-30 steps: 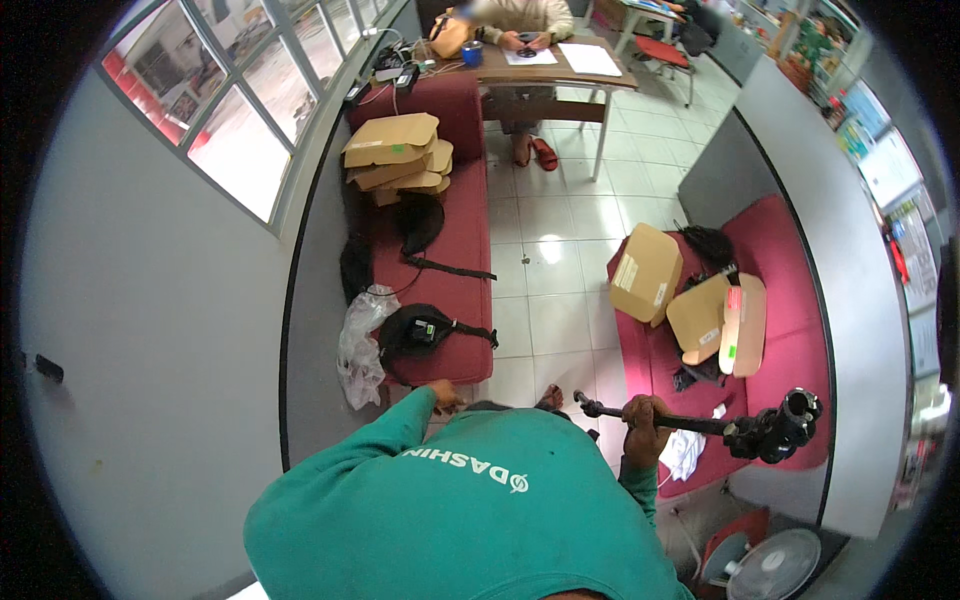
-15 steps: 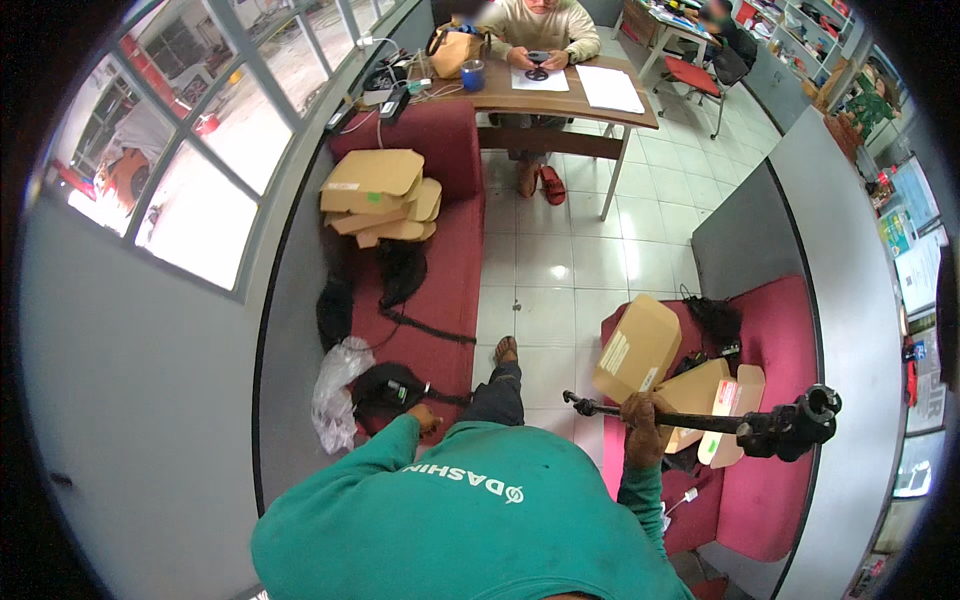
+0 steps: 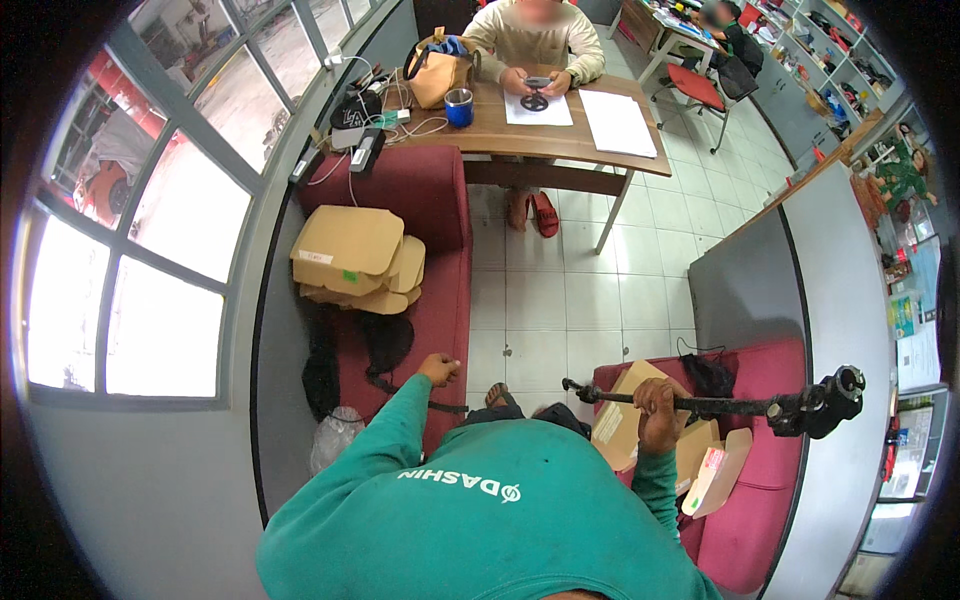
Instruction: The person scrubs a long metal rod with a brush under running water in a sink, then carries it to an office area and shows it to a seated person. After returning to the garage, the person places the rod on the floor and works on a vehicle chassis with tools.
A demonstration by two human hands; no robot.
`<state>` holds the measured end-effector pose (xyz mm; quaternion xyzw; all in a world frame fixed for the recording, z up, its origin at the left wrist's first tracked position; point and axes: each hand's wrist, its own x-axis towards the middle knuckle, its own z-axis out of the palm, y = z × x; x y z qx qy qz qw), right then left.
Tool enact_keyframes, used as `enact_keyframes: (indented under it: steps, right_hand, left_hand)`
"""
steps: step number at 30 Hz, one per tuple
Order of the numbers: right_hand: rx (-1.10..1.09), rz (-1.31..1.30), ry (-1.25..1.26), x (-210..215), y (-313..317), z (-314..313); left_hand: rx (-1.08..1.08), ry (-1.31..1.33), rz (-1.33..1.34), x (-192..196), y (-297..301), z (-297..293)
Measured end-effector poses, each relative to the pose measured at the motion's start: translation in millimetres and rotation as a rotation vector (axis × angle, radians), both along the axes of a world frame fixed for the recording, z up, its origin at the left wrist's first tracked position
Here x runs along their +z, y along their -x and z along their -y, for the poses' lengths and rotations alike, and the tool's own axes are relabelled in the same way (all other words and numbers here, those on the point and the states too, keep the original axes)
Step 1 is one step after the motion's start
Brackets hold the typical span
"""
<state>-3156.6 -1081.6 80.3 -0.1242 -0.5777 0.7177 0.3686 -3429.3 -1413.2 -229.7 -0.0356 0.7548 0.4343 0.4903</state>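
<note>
My right hand point(image 3: 658, 415) is wrapped round a long, dark metal shaft point(image 3: 735, 406), held level at my right. One end is thin; the other carries a bulky, greasy-looking joint with a round opening. My left hand point(image 3: 438, 369) is raised over the inner edge of the left red sofa point(image 3: 440, 290), with its fingers curled in and nothing visible in them. Nearby on that sofa are a black bag with a strap point(image 3: 386, 340) and a crumpled clear plastic bag point(image 3: 336, 438), partly hidden by my sleeve.
Flat cardboard boxes point(image 3: 350, 245) are stacked on the left sofa. More open cardboard boxes point(image 3: 720, 470) lie on the right red sofa point(image 3: 765, 500), under the shaft. Ahead, a person point(image 3: 535, 45) sits at a wooden table point(image 3: 490, 130) holding a phone. Tiled floor point(image 3: 535, 290) runs between the sofas.
My left hand has lifted from beside the black bag on the sofa and moved forward. My right hand still grips the shaft, now slightly farther right. The view has shifted with my head.
</note>
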Motion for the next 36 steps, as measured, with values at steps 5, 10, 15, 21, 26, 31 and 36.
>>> enact_keyframes:
  steps: [5,10,15,21,26,31,36]
  right_hand:
    - [0.019,-0.015,0.053,-4,70,-45]
    - [-0.006,0.063,0.039,-17,131,-98]
    - [-0.06,0.16,0.054,-90,202,-160]
    - [-0.07,0.298,0.07,-60,255,-204]
    - [-0.135,0.249,0.155,-52,295,-228]
    - [-0.201,0.227,0.24,-48,327,-248]
    - [-0.265,0.129,0.273,-49,355,-262]
  left_hand:
    - [-0.075,0.182,-0.066,24,40,0]
    - [-0.255,0.405,-0.049,42,53,-31]
    - [-0.135,0.239,0.045,-34,82,-16]
    - [-0.288,0.303,-0.195,79,164,-148]
    - [-0.345,0.228,-0.15,71,234,-190]
    - [-0.628,0.199,-0.317,24,314,-230]
    - [-0.721,0.167,-0.298,15,391,-284]
